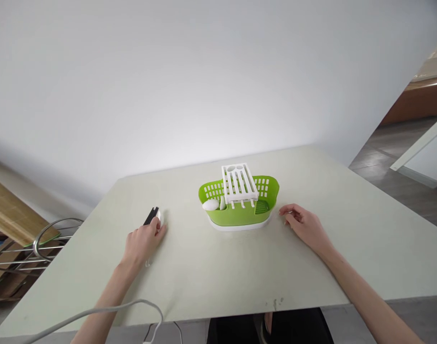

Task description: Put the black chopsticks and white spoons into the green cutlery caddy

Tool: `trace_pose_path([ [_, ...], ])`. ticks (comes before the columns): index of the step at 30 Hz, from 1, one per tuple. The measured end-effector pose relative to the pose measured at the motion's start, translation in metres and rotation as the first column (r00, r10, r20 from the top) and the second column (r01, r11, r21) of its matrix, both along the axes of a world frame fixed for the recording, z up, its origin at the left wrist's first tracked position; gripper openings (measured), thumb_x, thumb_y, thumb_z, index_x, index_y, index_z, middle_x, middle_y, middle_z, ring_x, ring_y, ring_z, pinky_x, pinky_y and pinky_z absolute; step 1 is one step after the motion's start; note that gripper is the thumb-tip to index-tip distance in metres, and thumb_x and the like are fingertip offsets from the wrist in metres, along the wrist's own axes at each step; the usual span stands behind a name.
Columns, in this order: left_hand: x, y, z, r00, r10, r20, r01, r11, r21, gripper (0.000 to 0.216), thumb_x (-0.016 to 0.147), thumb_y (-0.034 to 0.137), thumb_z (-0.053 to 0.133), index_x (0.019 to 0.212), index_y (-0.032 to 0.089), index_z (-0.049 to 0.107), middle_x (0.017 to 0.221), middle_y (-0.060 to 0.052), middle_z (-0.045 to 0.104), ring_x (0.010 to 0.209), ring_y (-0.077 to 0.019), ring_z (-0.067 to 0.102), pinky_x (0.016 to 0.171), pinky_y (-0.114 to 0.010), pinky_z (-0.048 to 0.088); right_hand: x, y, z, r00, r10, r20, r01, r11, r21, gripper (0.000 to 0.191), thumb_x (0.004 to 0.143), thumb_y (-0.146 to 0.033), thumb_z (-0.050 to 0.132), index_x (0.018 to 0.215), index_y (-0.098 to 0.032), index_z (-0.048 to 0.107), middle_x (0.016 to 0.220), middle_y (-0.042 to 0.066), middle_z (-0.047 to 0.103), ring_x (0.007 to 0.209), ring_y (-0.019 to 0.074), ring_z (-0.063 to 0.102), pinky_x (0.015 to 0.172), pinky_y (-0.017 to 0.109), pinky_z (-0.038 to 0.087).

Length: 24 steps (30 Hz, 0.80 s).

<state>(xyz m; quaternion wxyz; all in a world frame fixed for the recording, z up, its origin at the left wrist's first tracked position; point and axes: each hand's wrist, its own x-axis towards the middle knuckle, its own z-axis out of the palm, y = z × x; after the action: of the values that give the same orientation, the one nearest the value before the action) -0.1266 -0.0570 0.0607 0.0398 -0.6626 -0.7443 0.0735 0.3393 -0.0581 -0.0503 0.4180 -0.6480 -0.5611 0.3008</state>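
Observation:
My left hand [144,240] is closed around black chopsticks [151,215] and a white utensil [161,219], whose rounded end shows beside the chopsticks; my fingers cover most of both. A green basket [233,218] with a white base stands in the middle of the table. Across its top lies a white slatted rack [241,184] with two round holes and small hooks at the front. At the basket's left end rests a white spoon-shaped piece [210,205]. My right hand [304,223] holds nothing and hovers or rests just right of the basket, fingers loosely bent and apart.
The pale table [204,282] meets a white wall [204,86] at the back. A grey cable [107,309] loops over the near left edge. Beyond the left side stand a metal rack [35,251] and a bamboo board [17,210].

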Motion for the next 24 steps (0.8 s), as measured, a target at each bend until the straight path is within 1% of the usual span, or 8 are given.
trace_pose_path([
  [4, 0.000, 0.006, 0.000, 1.000, -0.010, -0.025, 0.009, 0.999, -0.038, 0.034, 0.101, 0.050, 0.033, 0.093, 0.024, 0.053, 0.077, -0.006, 0.071, 0.068, -0.0264, 0.067, 0.064, -0.033, 0.038, 0.000, 0.000, 0.000, 1.000, 0.008, -0.007, -0.008, 1.000, -0.009, 0.025, 0.084, -0.035, 0.051, 0.095, -0.024, 0.071, 0.076, 0.001, 0.072, 0.070, 0.0193, 0.065, 0.069, 0.031, 0.048],
  [9, 0.001, 0.009, 0.004, 0.996, -0.055, -0.068, 0.051, 0.996, -0.068, 0.039, 0.103, 0.048, 0.027, 0.090, 0.024, 0.055, 0.077, -0.008, 0.070, 0.068, -0.0267, 0.066, 0.062, -0.033, 0.037, 0.000, -0.001, 0.002, 1.000, 0.003, 0.008, -0.003, 1.000, -0.011, 0.025, 0.083, -0.034, 0.051, 0.094, -0.024, 0.072, 0.074, 0.000, 0.071, 0.069, 0.0190, 0.064, 0.069, 0.031, 0.048],
  [14, -0.005, 0.012, 0.001, 0.995, -0.064, -0.081, 0.060, 0.997, -0.053, 0.041, 0.103, 0.049, 0.028, 0.085, 0.023, 0.055, 0.077, -0.008, 0.071, 0.067, -0.0269, 0.066, 0.062, -0.033, 0.035, -0.001, -0.001, 0.002, 1.000, 0.007, 0.005, -0.007, 1.000, -0.001, 0.025, 0.084, -0.034, 0.051, 0.094, -0.024, 0.072, 0.074, 0.001, 0.071, 0.068, 0.0191, 0.064, 0.069, 0.032, 0.048],
  [18, -0.011, 0.012, 0.000, 0.998, -0.034, -0.048, 0.033, 0.999, -0.017, 0.045, 0.101, 0.056, 0.033, 0.082, 0.023, 0.056, 0.077, -0.008, 0.071, 0.068, -0.0270, 0.065, 0.063, -0.033, 0.037, 0.000, -0.002, 0.000, 1.000, 0.007, 0.009, -0.007, 1.000, -0.004, 0.025, 0.085, -0.035, 0.051, 0.095, -0.024, 0.072, 0.076, 0.001, 0.072, 0.070, 0.0193, 0.065, 0.070, 0.032, 0.049],
  [20, -0.012, 0.010, 0.001, 1.000, -0.018, -0.024, 0.018, 1.000, 0.017, 0.048, 0.100, 0.062, 0.035, 0.085, 0.022, 0.057, 0.079, -0.008, 0.071, 0.068, -0.0266, 0.065, 0.063, -0.034, 0.038, 0.000, -0.002, 0.000, 1.000, 0.005, 0.018, -0.005, 1.000, -0.009, 0.026, 0.085, -0.035, 0.051, 0.095, -0.025, 0.072, 0.077, 0.001, 0.072, 0.071, 0.0196, 0.066, 0.070, 0.032, 0.049],
  [21, -0.012, 0.009, 0.001, 1.000, -0.013, -0.011, 0.014, 0.998, 0.055, 0.049, 0.100, 0.064, 0.036, 0.087, 0.022, 0.057, 0.082, -0.008, 0.072, 0.070, -0.0264, 0.066, 0.063, -0.034, 0.039, 0.000, -0.002, 0.000, 1.000, 0.004, 0.021, -0.004, 1.000, -0.008, 0.026, 0.085, -0.035, 0.051, 0.095, -0.025, 0.072, 0.076, 0.001, 0.072, 0.071, 0.0197, 0.066, 0.070, 0.032, 0.049],
  [23, -0.010, 0.007, 0.000, 0.999, -0.031, 0.022, 0.026, 0.985, 0.170, 0.048, 0.100, 0.065, 0.038, 0.094, 0.022, 0.059, 0.093, -0.009, 0.073, 0.078, -0.0265, 0.068, 0.064, -0.033, 0.042, 0.000, -0.001, 0.000, 1.000, 0.004, 0.021, -0.004, 1.000, 0.003, 0.026, 0.084, -0.035, 0.050, 0.095, -0.025, 0.072, 0.076, 0.001, 0.072, 0.070, 0.0199, 0.066, 0.070, 0.032, 0.049],
  [24, -0.008, 0.006, -0.001, 0.997, -0.060, 0.045, 0.048, 0.971, 0.235, 0.046, 0.100, 0.064, 0.039, 0.097, 0.022, 0.059, 0.098, -0.009, 0.072, 0.085, -0.0266, 0.069, 0.065, -0.033, 0.043, -0.001, -0.001, 0.000, 1.000, 0.003, 0.020, -0.003, 1.000, 0.008, 0.026, 0.084, -0.035, 0.050, 0.094, -0.025, 0.072, 0.076, 0.001, 0.072, 0.070, 0.0199, 0.066, 0.070, 0.032, 0.049],
])
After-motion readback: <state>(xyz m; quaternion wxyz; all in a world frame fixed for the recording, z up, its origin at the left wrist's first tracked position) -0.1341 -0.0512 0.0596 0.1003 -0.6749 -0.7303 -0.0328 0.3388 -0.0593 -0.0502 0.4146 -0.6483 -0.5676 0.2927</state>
